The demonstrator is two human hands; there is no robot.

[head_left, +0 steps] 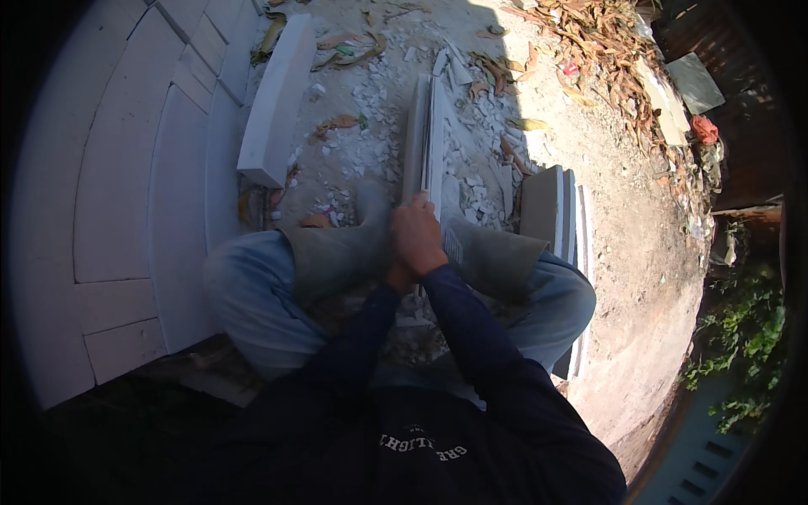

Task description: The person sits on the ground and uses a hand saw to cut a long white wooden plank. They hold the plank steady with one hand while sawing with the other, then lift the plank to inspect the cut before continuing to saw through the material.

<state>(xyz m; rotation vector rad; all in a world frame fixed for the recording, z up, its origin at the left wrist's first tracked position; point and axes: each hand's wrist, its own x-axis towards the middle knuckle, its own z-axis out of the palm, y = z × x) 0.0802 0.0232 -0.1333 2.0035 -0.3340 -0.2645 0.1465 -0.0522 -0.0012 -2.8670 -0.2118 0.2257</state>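
Note:
My right hand (417, 231) is closed at the top edge of an upright bundle of long, pale grey boards (427, 126) standing lengthwise between my boots (480, 252). My left hand (397, 271) lies beneath and behind it, mostly hidden. Both hands are together; whether they grip the boards or some small object on them is unclear. White chips (484, 118) litter the dusty ground around the boards.
A wall of large white blocks (114, 194) runs along my left, with a loose block (273, 101) beside it. Several slabs (543, 202) stand at my right. Dry leaves (589, 42), scrap, rusty sheeting and green plants (749, 328) line the far right.

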